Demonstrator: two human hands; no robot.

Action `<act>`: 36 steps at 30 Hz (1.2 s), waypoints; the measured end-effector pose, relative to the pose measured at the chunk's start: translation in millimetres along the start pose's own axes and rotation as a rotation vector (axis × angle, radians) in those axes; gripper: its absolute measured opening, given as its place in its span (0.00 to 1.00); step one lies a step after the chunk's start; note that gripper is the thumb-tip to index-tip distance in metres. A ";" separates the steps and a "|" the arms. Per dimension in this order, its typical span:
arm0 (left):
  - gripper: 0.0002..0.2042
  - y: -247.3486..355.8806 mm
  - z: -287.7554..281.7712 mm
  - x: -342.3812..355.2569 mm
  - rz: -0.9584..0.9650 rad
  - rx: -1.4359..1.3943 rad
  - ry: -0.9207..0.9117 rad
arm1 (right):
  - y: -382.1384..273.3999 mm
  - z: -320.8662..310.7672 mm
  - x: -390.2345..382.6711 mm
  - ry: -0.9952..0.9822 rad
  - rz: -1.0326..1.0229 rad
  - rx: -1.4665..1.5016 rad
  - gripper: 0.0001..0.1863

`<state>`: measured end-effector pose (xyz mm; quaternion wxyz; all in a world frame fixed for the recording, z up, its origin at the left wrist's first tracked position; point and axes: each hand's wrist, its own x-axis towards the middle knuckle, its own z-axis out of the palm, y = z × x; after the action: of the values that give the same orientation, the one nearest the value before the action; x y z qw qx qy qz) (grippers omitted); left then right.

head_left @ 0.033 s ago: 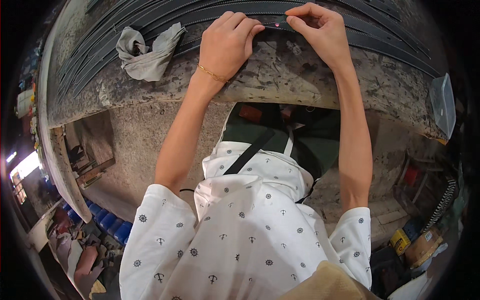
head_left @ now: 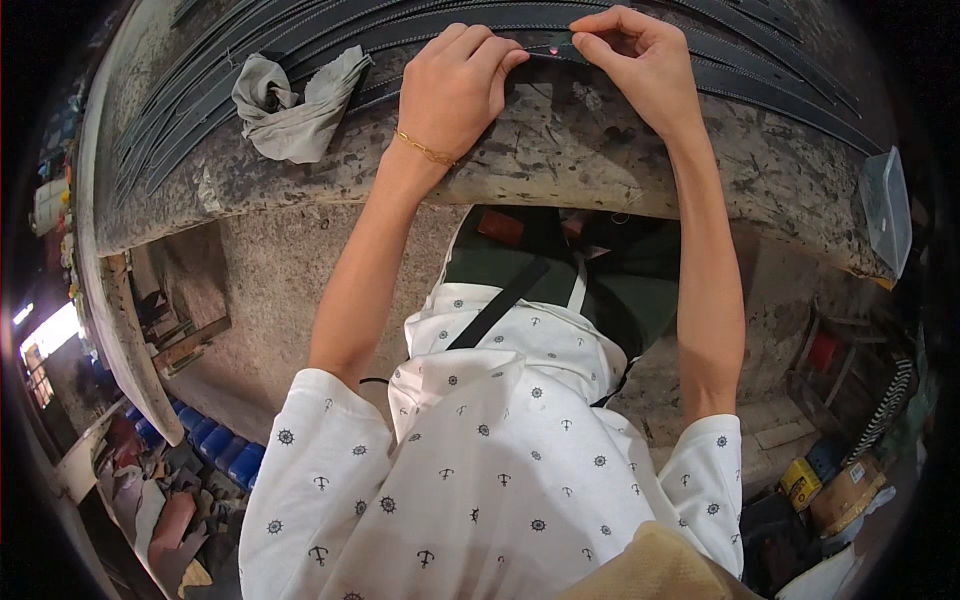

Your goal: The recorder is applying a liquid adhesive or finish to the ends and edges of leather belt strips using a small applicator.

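Observation:
Long dark straps (head_left: 480, 20) with pale stitching along their edges lie side by side across the far part of the worktable. My left hand (head_left: 455, 80) rests on the nearest ones, its fingers curled and its thumb and forefinger closed at a strap's edge. To its right, my right hand (head_left: 640, 65) pinches a small dark green thing with a pink tip (head_left: 554, 50) between thumb and forefinger. That tip sits right at the stitched edge, in the gap between my hands. Most of the small thing is hidden by my fingers, so its kind is unclear.
A crumpled grey rag (head_left: 300, 105) lies left of my left hand, partly over the straps. The stained worktable (head_left: 560, 165) has a clear plastic container (head_left: 885, 215) at its right end. Scraps (head_left: 175, 520) and blue containers (head_left: 220, 445) are low left; boxes (head_left: 845, 495) are low right.

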<state>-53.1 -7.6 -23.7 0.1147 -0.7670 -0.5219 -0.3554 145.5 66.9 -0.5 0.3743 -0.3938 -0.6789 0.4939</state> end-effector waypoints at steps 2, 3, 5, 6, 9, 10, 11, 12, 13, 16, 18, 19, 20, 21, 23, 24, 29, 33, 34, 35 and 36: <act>0.03 0.3 -0.4 0.2 0.000 -0.002 0.005 | -2.3 -0.3 0.2 -0.011 0.007 0.013 0.04; 0.03 0.7 -0.9 0.6 -0.003 -0.002 0.000 | -3.0 -0.5 0.1 -0.022 0.014 0.025 0.04; 0.03 1.1 -1.3 1.1 -0.004 -0.004 -0.005 | -2.5 0.0 -0.2 -0.018 0.012 0.025 0.04; 0.03 1.2 -1.3 0.9 -0.007 -0.005 -0.002 | -2.2 0.0 -0.4 -0.016 0.010 0.024 0.04; 0.03 0.8 -0.5 0.5 -0.011 -0.009 0.002 | -1.1 -1.3 0.2 -0.010 -0.003 0.008 0.04; 0.03 0.5 -0.3 0.4 -0.012 -0.011 0.005 | -1.5 -1.2 -0.3 -0.011 -0.003 0.009 0.04; 0.03 0.3 -0.2 0.1 -0.012 -0.011 0.005 | -2.2 -1.0 -1.4 -0.010 -0.028 -0.010 0.04; 0.03 0.6 -0.5 0.2 -0.016 -0.011 0.001 | -2.9 -0.9 -1.9 -0.010 -0.052 -0.029 0.04; 0.03 1.0 -0.8 0.2 -0.020 -0.012 -0.002 | -3.0 -0.8 -1.5 -0.010 -0.052 -0.029 0.04; 0.03 2.2 -2.2 0.6 -0.031 -0.016 -0.009 | -1.9 -0.6 0.2 -0.021 0.024 -0.012 0.05; 0.03 2.1 -1.7 0.6 -0.028 -0.017 -0.007 | 0.1 -0.2 0.3 -0.002 0.006 0.009 0.05; 0.03 2.1 -1.7 0.5 -0.026 -0.019 -0.005 | 0.3 -0.5 0.4 -0.002 0.006 0.009 0.05; 0.03 2.0 -1.7 0.5 -0.026 -0.019 -0.005 | 0.3 -1.0 0.5 0.000 0.008 0.010 0.05; 0.03 2.3 -2.1 1.2 -0.024 -0.015 -0.005 | -0.8 -1.3 0.7 0.003 0.010 0.010 0.05; 0.03 3.1 -2.6 1.2 -0.022 -0.012 -0.006 | -3.7 -1.6 -0.1 -0.008 0.024 -0.007 0.05; 0.03 3.4 -2.8 0.8 -0.031 -0.008 -0.013 | -4.9 -1.6 -0.3 -0.019 0.038 -0.024 0.05; 0.03 2.0 -2.1 0.6 -0.030 -0.009 -0.014 | -0.5 -1.3 -0.1 -0.014 0.021 -0.018 0.05; 0.03 0.7 -0.9 0.3 -0.005 -0.020 0.005 | 0.3 -1.5 -0.1 0.005 -0.015 0.014 0.04; 0.03 1.0 -1.1 0.5 -0.009 -0.020 -0.001 | 0.7 -1.4 -0.1 0.005 -0.015 0.013 0.04; 0.03 1.3 -1.2 0.7 -0.009 -0.020 -0.001 | 1.2 -1.0 -0.3 0.005 -0.004 0.012 0.04; 0.03 1.3 -1.8 0.6 -0.011 -0.017 -0.003 | 0.4 -0.1 -0.2 0.002 0.006 0.012 0.04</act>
<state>-52.6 -8.7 -21.7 0.1054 -0.7656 -0.5231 -0.3594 145.7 66.8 -0.9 0.3758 -0.3943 -0.6743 0.4986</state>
